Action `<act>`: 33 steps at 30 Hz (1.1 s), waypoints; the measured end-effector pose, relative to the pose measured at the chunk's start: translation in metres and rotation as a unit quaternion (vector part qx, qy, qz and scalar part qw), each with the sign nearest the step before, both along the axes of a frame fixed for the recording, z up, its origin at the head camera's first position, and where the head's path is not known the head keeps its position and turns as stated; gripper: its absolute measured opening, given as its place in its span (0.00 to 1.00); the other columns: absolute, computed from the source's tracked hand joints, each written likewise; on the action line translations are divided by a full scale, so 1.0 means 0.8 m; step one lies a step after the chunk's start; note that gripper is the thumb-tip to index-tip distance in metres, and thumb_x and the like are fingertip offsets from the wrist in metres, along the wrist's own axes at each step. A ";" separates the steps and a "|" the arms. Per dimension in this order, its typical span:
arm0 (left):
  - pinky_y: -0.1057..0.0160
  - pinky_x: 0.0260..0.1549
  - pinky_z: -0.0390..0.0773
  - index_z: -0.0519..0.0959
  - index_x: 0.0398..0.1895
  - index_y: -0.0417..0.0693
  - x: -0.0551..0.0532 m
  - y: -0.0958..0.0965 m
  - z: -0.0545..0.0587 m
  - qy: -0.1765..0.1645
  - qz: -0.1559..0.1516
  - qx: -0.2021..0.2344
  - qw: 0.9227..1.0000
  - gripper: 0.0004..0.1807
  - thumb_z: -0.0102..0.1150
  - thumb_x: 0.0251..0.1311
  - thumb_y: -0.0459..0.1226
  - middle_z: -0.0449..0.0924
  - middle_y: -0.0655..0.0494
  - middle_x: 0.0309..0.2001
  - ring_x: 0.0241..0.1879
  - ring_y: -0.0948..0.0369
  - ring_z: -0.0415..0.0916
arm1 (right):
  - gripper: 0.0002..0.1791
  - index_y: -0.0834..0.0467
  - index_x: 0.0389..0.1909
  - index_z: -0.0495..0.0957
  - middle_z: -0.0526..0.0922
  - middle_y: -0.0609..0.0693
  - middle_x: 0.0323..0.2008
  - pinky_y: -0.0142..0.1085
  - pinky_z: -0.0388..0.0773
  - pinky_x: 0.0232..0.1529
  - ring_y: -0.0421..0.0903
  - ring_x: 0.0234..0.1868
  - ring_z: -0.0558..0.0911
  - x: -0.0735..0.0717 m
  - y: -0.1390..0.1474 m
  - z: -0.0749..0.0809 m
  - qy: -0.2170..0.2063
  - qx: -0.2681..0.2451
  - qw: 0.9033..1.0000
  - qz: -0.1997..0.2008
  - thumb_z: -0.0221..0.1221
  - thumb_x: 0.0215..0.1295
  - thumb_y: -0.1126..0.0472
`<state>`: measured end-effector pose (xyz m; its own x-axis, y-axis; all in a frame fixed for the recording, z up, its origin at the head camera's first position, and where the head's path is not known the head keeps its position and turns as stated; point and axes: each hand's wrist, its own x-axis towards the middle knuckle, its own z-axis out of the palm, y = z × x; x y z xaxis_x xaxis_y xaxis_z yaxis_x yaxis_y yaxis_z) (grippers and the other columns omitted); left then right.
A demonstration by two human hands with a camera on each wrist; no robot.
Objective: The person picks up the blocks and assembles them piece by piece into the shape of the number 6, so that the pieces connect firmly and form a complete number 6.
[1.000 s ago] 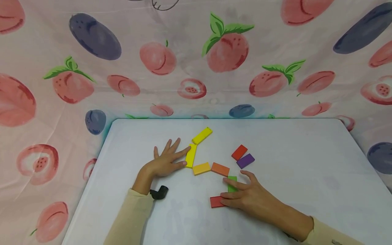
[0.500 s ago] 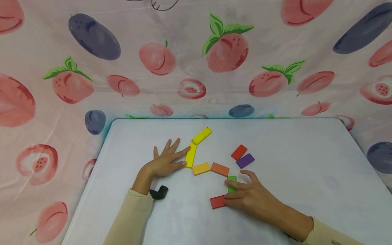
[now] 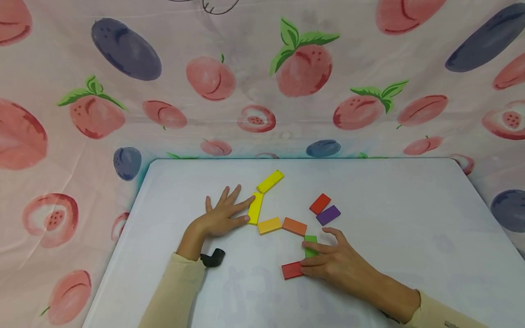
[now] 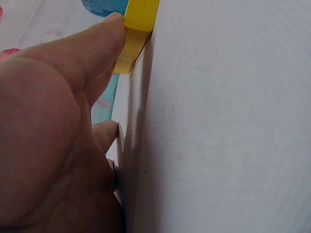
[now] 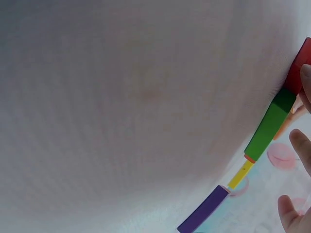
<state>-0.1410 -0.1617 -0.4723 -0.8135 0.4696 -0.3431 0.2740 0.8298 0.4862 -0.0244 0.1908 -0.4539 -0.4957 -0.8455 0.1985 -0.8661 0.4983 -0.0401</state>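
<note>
In the head view my left hand (image 3: 221, 217) lies spread beside the lower yellow block (image 3: 255, 208), with index finger and thumb touching its left side. The left wrist view shows that thumb against a yellow block (image 4: 141, 18). My right hand (image 3: 342, 263) is over the green block (image 3: 311, 245) and the right end of a red block (image 3: 292, 270). Its fingers are spread and slightly bent. A fingertip touches the red block (image 5: 297, 73) in the right wrist view. A light-orange block (image 3: 270, 226) and an orange block (image 3: 294, 226) continue the curved row.
Another yellow block (image 3: 270, 181) tops the row. Right of it lie a second red block (image 3: 320, 204) and a purple block (image 3: 328, 215), touching or nearly so. All are on the white table (image 3: 389, 196). A fruit-print cloth (image 3: 254, 68) hangs behind.
The red block under my right hand has shifted and turned slightly, and the right fingertips have moved a little to the right. My left hand stays in place.
</note>
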 end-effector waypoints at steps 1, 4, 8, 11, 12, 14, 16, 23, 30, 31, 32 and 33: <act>0.24 0.66 0.17 0.56 0.79 0.78 0.000 0.000 0.000 0.000 0.000 0.000 1.000 0.35 0.51 0.71 0.61 0.29 0.57 0.85 0.83 0.46 0.20 | 0.27 0.35 0.52 0.87 0.89 0.31 0.47 0.65 0.64 0.62 0.44 0.63 0.83 0.000 0.000 0.000 0.000 0.000 1.000 0.000 0.78 0.50 0.60; 0.24 0.67 0.18 0.55 0.79 0.79 0.000 -0.001 0.000 0.000 -0.001 -0.002 1.000 0.35 0.50 0.71 0.61 0.29 0.57 0.85 0.83 0.46 0.19 | 0.28 0.35 0.52 0.87 0.89 0.31 0.48 0.65 0.64 0.62 0.45 0.63 0.82 0.000 0.000 -0.001 0.001 0.000 1.000 0.000 0.78 0.50 0.60; 0.24 0.67 0.18 0.55 0.79 0.79 0.000 0.000 0.000 0.000 -0.001 -0.005 1.000 0.35 0.50 0.71 0.61 0.29 0.58 0.85 0.83 0.46 0.20 | 0.29 0.35 0.53 0.87 0.89 0.33 0.49 0.66 0.64 0.62 0.46 0.64 0.82 0.001 0.001 -0.002 0.001 0.001 1.000 -0.002 0.78 0.50 0.60; 0.24 0.67 0.18 0.55 0.79 0.78 0.001 0.000 0.001 -0.002 -0.001 -0.004 1.000 0.35 0.50 0.71 0.61 0.29 0.57 0.85 0.83 0.46 0.19 | 0.30 0.34 0.55 0.86 0.89 0.34 0.50 0.66 0.64 0.61 0.47 0.65 0.81 0.001 0.003 -0.003 0.001 0.008 1.000 -0.004 0.78 0.51 0.60; 0.24 0.67 0.18 0.55 0.79 0.78 0.001 0.000 0.002 -0.002 -0.001 -0.003 1.000 0.35 0.50 0.71 0.60 0.29 0.57 0.85 0.83 0.46 0.19 | 0.30 0.34 0.55 0.86 0.89 0.34 0.50 0.67 0.64 0.61 0.47 0.65 0.81 0.002 0.003 -0.002 0.001 0.012 1.000 -0.004 0.78 0.51 0.60; 0.24 0.67 0.18 0.55 0.79 0.78 0.001 0.000 0.002 -0.003 -0.002 -0.001 1.000 0.35 0.50 0.71 0.60 0.29 0.57 0.85 0.82 0.47 0.19 | 0.31 0.34 0.56 0.85 0.88 0.34 0.51 0.67 0.65 0.60 0.47 0.65 0.81 0.002 0.004 -0.002 0.005 0.019 1.000 -0.003 0.77 0.51 0.60; 0.24 0.67 0.18 0.55 0.79 0.78 0.001 0.000 0.003 -0.002 -0.002 0.001 1.000 0.35 0.50 0.72 0.60 0.29 0.57 0.85 0.82 0.47 0.19 | 0.31 0.33 0.57 0.84 0.88 0.33 0.52 0.68 0.65 0.60 0.47 0.66 0.80 0.003 0.005 -0.002 0.005 0.027 1.000 -0.003 0.77 0.52 0.60; 0.24 0.67 0.18 0.55 0.79 0.77 0.001 -0.001 0.002 0.001 -0.007 0.005 1.000 0.35 0.50 0.72 0.60 0.29 0.57 0.85 0.82 0.47 0.19 | 0.30 0.34 0.60 0.82 0.86 0.32 0.55 0.69 0.63 0.60 0.49 0.69 0.77 0.006 0.008 -0.002 0.009 0.031 0.999 -0.005 0.76 0.54 0.50; 0.24 0.66 0.18 0.54 0.80 0.78 0.000 -0.002 0.000 0.001 -0.009 0.001 1.000 0.35 0.50 0.72 0.60 0.28 0.57 0.85 0.82 0.47 0.19 | 0.27 0.34 0.64 0.80 0.83 0.32 0.60 0.68 0.53 0.63 0.50 0.73 0.72 0.013 0.013 -0.003 -0.015 0.036 0.999 -0.011 0.67 0.63 0.38; 0.24 0.66 0.18 0.54 0.80 0.78 0.000 -0.002 0.000 0.001 -0.009 0.001 1.000 0.35 0.50 0.72 0.60 0.28 0.57 0.85 0.82 0.47 0.19 | 0.27 0.34 0.64 0.79 0.83 0.32 0.61 0.69 0.52 0.63 0.50 0.73 0.72 0.014 0.014 -0.003 -0.018 0.038 0.999 -0.012 0.65 0.65 0.38; 0.24 0.66 0.18 0.54 0.80 0.78 0.000 -0.002 0.000 0.000 -0.009 0.002 1.000 0.35 0.50 0.72 0.60 0.28 0.57 0.85 0.82 0.47 0.19 | 0.27 0.34 0.65 0.79 0.82 0.32 0.61 0.69 0.52 0.64 0.50 0.73 0.71 0.015 0.014 -0.003 -0.020 0.041 0.999 -0.013 0.64 0.66 0.37; 0.24 0.66 0.18 0.54 0.80 0.78 0.000 -0.002 0.000 -0.001 -0.008 0.003 1.000 0.35 0.50 0.72 0.61 0.28 0.57 0.85 0.82 0.47 0.18 | 0.27 0.34 0.65 0.78 0.82 0.32 0.62 0.69 0.52 0.64 0.50 0.74 0.71 0.016 0.014 -0.003 -0.021 0.044 0.999 -0.013 0.63 0.66 0.37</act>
